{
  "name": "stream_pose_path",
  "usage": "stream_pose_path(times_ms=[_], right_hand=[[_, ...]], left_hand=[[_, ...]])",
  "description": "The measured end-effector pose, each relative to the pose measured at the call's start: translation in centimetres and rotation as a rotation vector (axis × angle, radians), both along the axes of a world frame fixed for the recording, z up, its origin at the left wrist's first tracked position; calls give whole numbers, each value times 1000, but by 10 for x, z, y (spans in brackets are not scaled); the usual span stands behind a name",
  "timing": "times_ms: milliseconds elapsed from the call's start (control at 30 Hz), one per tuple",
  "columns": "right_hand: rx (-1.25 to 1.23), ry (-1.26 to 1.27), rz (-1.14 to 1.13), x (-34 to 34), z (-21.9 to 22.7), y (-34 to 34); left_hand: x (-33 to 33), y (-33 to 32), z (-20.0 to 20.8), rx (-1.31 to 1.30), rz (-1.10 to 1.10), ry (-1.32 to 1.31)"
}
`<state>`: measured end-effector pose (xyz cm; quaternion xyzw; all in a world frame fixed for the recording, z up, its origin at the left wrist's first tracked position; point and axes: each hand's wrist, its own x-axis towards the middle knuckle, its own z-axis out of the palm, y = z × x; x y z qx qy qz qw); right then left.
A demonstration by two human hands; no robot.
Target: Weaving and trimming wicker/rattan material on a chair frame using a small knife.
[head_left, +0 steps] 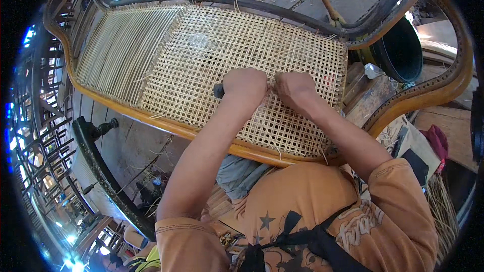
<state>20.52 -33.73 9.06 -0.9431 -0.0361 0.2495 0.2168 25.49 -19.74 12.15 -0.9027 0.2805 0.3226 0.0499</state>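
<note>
A wooden frame [196, 132] with a woven cane panel [196, 78] lies across in front of me. The panel's right part is an open lattice, while its left part shows straight, close-set cane strands [113, 50]. Over the lattice, my left hand [244, 83] is closed round a tool; only its dark handle end [218, 90] sticks out on the left. My right hand [295, 86] is beside it, fingers curled in tightly against the weave. What those fingers grip, if anything, is hidden. The knuckles of both hands almost meet.
A dark green bucket [401, 50] stands at the right behind the frame's curved arm [443, 88]. At the lower left is another dark-framed woven piece [101, 171], with a person in yellow [148, 259] near it. Loose cane strips [443, 201] lie at the right.
</note>
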Motion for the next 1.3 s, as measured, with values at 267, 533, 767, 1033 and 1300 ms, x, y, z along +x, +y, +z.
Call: stream_pose_path(times_ms=[267,533,767,1033,1300], right_hand=[[735,-237,-146,12,26,26],[326,33,-143,-2,0,5],[316,60,-220,-2,5,3],[189,-40,-138,-10,1,12],[158,-466,102,-12,-5,18]], left_hand=[[9,78,67,109,129,-90],[2,20,45,127,64,36],[13,0,27,117,-122,102],[14,15,17,52,-35,174],[20,4,21,171,3,173]])
